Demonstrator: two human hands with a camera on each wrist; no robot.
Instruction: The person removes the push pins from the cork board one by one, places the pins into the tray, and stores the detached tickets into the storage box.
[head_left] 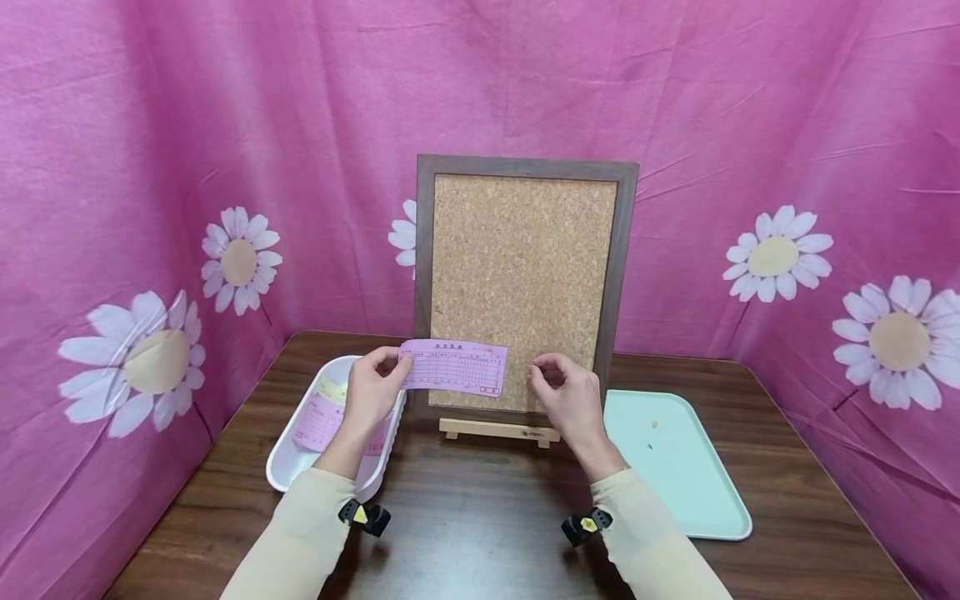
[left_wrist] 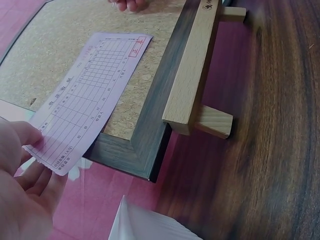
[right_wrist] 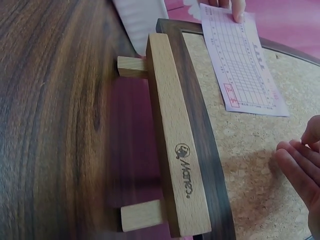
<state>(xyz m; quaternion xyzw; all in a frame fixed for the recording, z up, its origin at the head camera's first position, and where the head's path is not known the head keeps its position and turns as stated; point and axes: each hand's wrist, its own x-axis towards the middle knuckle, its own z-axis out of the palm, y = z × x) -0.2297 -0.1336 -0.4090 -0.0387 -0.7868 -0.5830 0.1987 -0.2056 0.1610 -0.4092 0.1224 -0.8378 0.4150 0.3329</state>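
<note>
A pink printed receipt slip (head_left: 453,367) is pinched at its left end by my left hand (head_left: 375,383). The slip is held in front of the lower left of a framed cork board (head_left: 525,267), which stands on a small wooden easel (head_left: 498,429). In the left wrist view the thumb lies on the face of the slip (left_wrist: 92,95). My right hand (head_left: 566,396) is before the board's lower right, thumb and fingertips pinched together. A tiny thing seems to sit between those fingertips, mostly hidden; its kind cannot be made out.
At the left stands a white plastic tray (head_left: 281,467) with pink and yellow slips in it. A mint green tray (head_left: 701,492) at the right carries a few tiny items (head_left: 655,425). Pink flowered cloth (head_left: 525,75) hangs behind the wooden table (head_left: 465,533).
</note>
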